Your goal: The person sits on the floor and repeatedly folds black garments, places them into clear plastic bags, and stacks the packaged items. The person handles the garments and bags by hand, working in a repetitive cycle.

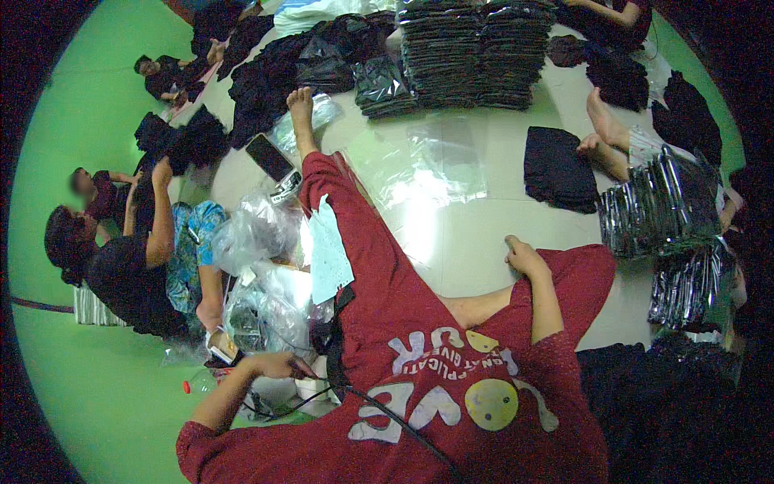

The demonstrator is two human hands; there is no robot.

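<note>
My left hand (282, 365) is low on the left, over a white object (313, 390) and a black cable (387, 413) that crosses my red shirt. Its fingers are dim and partly merged with the dark things below, so I cannot see whether they grip anything. My right hand (524, 258) rests by my bent right knee, holding nothing, with a finger stretched out over the pale floor. On my outstretched left leg lies a light blue sheet (330, 252). Beside that leg are crumpled clear plastic bags (262, 234) and a dark-screened phone (271, 158).
Tall stacks of bagged black garments (472, 56) stand ahead. A folded black garment pile (556, 168) and shiny packed bundles (657, 198) are at right. Clear plastic sheets (427, 165) lie on the floor. A person in black (133, 278) sits at left, with others farther off.
</note>
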